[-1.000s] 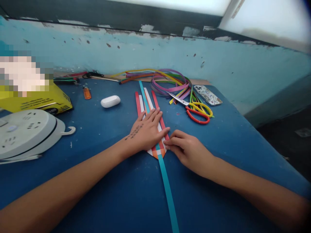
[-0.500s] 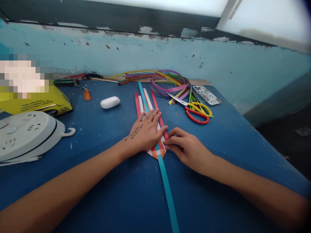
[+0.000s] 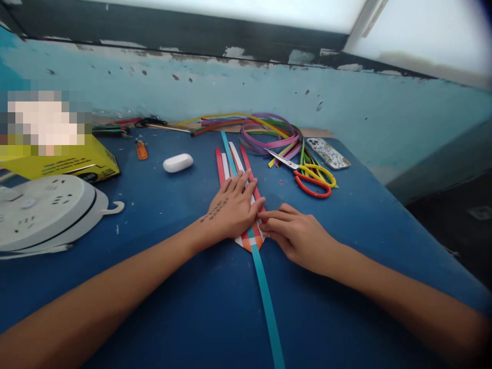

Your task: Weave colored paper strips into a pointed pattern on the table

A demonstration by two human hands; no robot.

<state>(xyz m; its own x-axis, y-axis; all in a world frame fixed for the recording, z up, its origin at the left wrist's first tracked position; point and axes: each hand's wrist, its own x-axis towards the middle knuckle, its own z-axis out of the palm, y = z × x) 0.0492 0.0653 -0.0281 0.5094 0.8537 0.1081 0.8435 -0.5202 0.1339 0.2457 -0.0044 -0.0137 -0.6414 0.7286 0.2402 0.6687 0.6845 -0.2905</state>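
Observation:
My left hand (image 3: 235, 207) lies flat over a bundle of red, white, orange and blue strips (image 3: 255, 245), fingers spread and pressing them to the table. The strips are woven together at the near end and run loose towards the wall, where a red strip (image 3: 219, 160) and a white strip (image 3: 236, 155) stick out past the fingers. One long blue strip (image 3: 267, 302) trails from the woven end towards me. My right hand (image 3: 298, 233) is closed in a pinch at the right edge of the weave, its fingertips partly hiding what they grip.
Scissors (image 3: 313, 183) with red and yellow handles lie right of the strips, beside coiled coloured strips (image 3: 269, 138) and a phone (image 3: 328, 152). To the left are a white case (image 3: 178, 163), an orange lighter-like object (image 3: 141, 150), a yellow box (image 3: 88, 156) and a white reel (image 3: 49, 210).
The view has shifted slightly. My right fingers have bent in closer against the edge of the weave, with the index finger now reaching over it. My left hand keeps its place on the strips.

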